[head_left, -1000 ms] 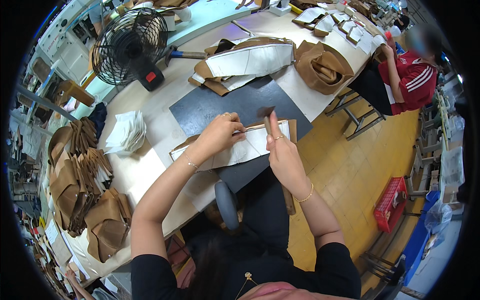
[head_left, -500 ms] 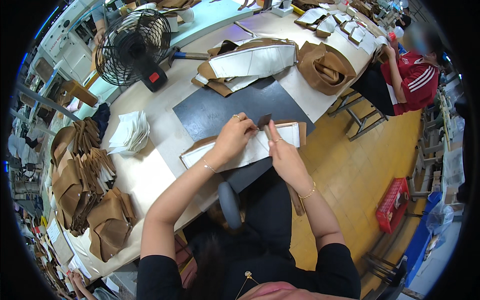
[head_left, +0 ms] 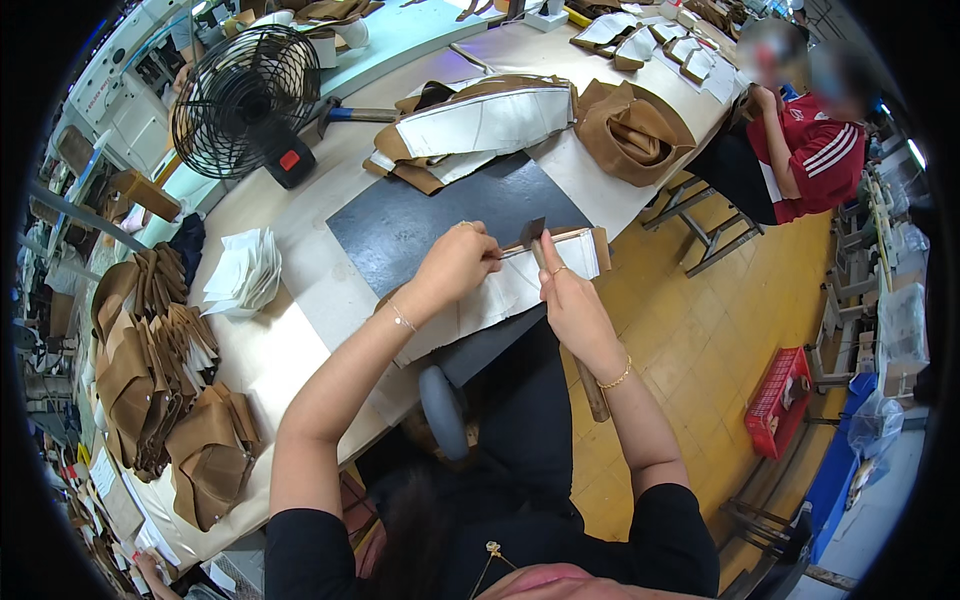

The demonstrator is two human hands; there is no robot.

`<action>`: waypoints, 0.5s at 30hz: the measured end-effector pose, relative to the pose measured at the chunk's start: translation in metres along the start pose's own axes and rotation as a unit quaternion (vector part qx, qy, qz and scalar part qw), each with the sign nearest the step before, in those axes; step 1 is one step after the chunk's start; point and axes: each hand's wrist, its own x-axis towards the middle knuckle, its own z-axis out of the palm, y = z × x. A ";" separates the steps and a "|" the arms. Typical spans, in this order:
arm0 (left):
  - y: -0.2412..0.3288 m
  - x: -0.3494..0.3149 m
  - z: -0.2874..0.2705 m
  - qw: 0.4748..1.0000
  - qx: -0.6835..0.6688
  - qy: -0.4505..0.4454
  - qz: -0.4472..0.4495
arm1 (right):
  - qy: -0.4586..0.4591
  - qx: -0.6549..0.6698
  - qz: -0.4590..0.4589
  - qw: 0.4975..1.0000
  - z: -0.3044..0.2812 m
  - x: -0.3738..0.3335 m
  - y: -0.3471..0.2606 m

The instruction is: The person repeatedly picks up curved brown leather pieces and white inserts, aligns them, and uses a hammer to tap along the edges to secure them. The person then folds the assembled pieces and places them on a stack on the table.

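Observation:
A long brown leather piece with white backing (head_left: 520, 290) lies across a dark board at the near edge of the table. My left hand (head_left: 460, 262) has its fingers pinched at the upper brown edge of that piece. In my right hand (head_left: 578, 318) is a hammer (head_left: 594, 395); its wooden handle runs back under my wrist. The flat dark hammer head is just above the same edge, to the right of my left fingertips. Whether it touches the leather, I cannot tell. The dark board (head_left: 400, 225) shows beyond the piece.
Farther off lie a larger white-backed brown piece (head_left: 485, 125), a coiled brown one (head_left: 635, 135) and another hammer (head_left: 360, 115) beside a black fan (head_left: 245, 100). White sheets (head_left: 245, 270) and brown stacks (head_left: 150, 370) are at left. People sit at right; a red basket (head_left: 778, 405) is below.
The leather piece has turned slightly, and my left hand sits a little farther left along its edge. The hammer stays in my right hand. The whole view has shifted slightly.

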 end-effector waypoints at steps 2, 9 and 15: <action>0.001 -0.007 0.008 0.988 0.121 0.042 0.083 | 0.048 0.030 -0.030 0.998 -0.005 0.000 -0.009; -0.002 -0.006 -0.003 0.999 -0.035 0.009 -0.033 | -0.031 0.010 0.003 0.999 0.014 -0.006 -0.002; 0.005 -0.014 0.002 0.999 0.019 0.039 0.018 | -0.030 0.011 -0.032 0.999 0.002 -0.006 -0.006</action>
